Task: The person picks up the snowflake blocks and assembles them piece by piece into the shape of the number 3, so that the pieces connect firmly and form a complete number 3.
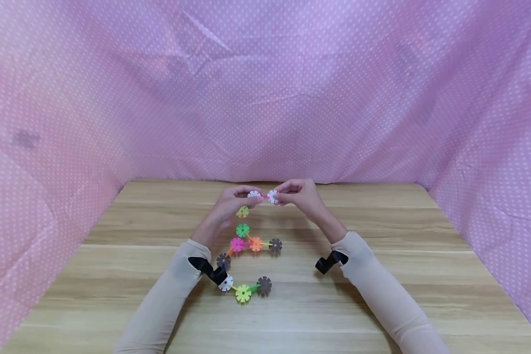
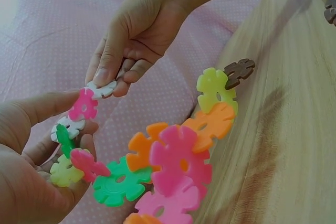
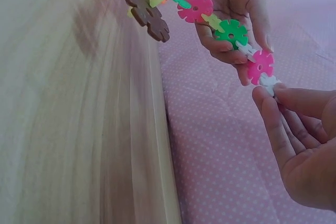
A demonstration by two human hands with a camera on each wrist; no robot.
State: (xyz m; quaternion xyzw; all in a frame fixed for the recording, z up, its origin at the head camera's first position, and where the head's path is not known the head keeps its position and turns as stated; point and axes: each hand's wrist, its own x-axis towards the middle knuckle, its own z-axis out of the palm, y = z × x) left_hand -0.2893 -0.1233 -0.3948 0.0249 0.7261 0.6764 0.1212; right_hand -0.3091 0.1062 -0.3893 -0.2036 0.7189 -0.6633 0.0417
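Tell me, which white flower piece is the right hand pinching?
The white piece at the chain's far end, pinched by the right hand. The other white one lies on the table beside the left sleeve.

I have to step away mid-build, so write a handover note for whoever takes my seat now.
Left hand: holds the top end of the snowflake-disc chain, fingers curled round a white disc.
Right hand: pinches a loose-end white disc against the pink disc at the chain's tip.
The chain hangs from the hands to the wooden table, its lower end lying there.
Done: many discs already linked.
Left: whether the white disc is fully seated cannot be told; check and press it home.
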